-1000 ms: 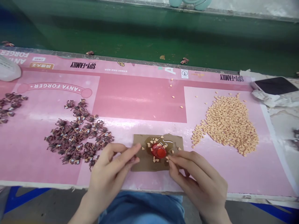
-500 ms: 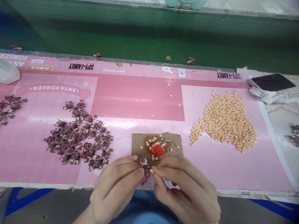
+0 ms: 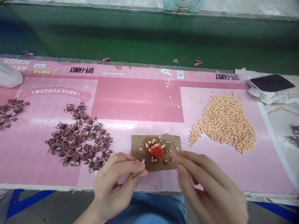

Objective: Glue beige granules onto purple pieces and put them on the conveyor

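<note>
My left hand [image 3: 120, 180] is closed in a pinch around a small dark brown figure. The fingers hide most of it, and only a white bit shows above the fingertips. My right hand [image 3: 210, 183] hovers at the right edge of a brown cardboard piece [image 3: 137, 157], slightly blurred. Its thumb and forefinger are apart, with nothing visible between them. On the cardboard sits a red cap-like container [image 3: 157, 151] in a wet, glossy puddle. Several small tan pieces [image 3: 153, 140] lie scattered around it.
To the left lies a pile of brown figures [image 3: 77, 143], with a smaller group [image 3: 14, 110] farther left. A heap of tan pieces [image 3: 229, 121] spreads at the right. A phone [image 3: 272, 83] rests on crumpled paper; a white bottle [image 3: 10, 74] is at the left edge.
My right hand has moved right, away from my left hand and the figure. The tan piece seen at its fingertips no longer shows there. My left hand still holds the figure, now mostly covered.
</note>
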The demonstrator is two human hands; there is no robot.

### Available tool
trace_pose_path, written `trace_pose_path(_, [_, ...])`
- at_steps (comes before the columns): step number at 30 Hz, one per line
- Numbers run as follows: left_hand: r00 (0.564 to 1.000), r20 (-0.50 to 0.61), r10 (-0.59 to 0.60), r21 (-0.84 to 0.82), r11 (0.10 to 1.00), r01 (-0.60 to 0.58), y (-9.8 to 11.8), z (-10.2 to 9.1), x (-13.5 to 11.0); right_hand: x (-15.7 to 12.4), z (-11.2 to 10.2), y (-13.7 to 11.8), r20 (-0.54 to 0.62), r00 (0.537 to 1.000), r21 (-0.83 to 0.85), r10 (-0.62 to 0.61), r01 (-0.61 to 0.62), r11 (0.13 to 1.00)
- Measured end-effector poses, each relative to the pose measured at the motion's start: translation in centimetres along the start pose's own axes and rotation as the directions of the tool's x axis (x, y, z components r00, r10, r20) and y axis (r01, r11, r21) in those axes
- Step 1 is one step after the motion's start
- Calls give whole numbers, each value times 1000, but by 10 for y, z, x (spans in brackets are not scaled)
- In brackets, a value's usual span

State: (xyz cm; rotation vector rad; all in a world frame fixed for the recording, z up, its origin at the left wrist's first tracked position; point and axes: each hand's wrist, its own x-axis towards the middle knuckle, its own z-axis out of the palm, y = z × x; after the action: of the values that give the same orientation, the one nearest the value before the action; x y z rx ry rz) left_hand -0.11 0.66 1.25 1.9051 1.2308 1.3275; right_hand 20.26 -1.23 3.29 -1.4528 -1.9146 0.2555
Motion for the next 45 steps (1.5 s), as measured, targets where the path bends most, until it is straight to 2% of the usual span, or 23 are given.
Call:
trace_pose_path(3, [993, -3, -122, -57, 991, 121, -2, -2, 0, -8, -12, 25, -140, 974, -34, 176, -182, 983])
trace_pose_path(5, [985, 5, -173, -52, 984, 173, -3, -6, 1, -13, -18, 46, -215, 958, -88, 191, -214, 973])
trace_pose_path(8, [975, -35, -218, -23, 976, 217, -9, -14, 8, -21, -24, 76, -173, 980, -217, 102, -139, 966])
trace_pose_path(10, [964, -132, -232, 51, 969, 240, -19, -21, 22, -25, -24, 89, -90, 994, -279, 57, -81, 957])
trace_pose_path(12, [958, -178, -224, 182, 949, 256, -36, -29, 48, -28, -21, 96, -28, 999, -311, 37, -44, 949])
trace_pose_path(16, [955, -27, -296, 402, 871, 282, -86, -39, 129, -28, -13, 95, -7, 1000, -335, -21, 18, 942])
trace_pose_path(18, [959, -8, -284, 448, 856, 257, -109, -36, 173, -26, -9, 93, -22, 999, -345, -40, 30, 938])
trace_pose_path(22, [965, 45, -258, 494, 845, 203, -141, -9, 240, -20, -4, 92, -46, 997, -377, -55, 33, 926])
trace_pose_path(26, [974, 36, -223, 546, 821, 168, -163, 30, 278, -15, -3, 95, -54, 995, -368, -80, 55, 928])
trace_pose_path(30, [971, 85, -225, 571, 809, 138, -176, 58, 296, -17, -5, 97, -13, 999, -328, -45, 38, 944])
trace_pose_path(34, [963, 97, -250, 595, 790, 145, -180, 63, 303, -23, -7, 94, 61, 995, -299, 82, -60, 952])
trace_pose_path(36, [960, 99, -261, 600, 785, 152, -180, 57, 301, -24, -9, 92, 79, 991, -321, 106, -75, 944])
trace_pose_path(40, [947, 141, -290, 598, 787, 152, -176, 37, 293, -21, -12, 91, 128, 989, -313, 77, -33, 949])
trace_pose_path(43, [946, 162, -279, 594, 794, 133, -171, 20, 284, -19, -16, 91, 123, 989, -220, 85, -57, 974])
trace_pose_path(45, [961, 124, -246, 591, 796, 127, -163, 11, 276, -17, -18, 87, 85, 993, -147, 84, -71, 987])
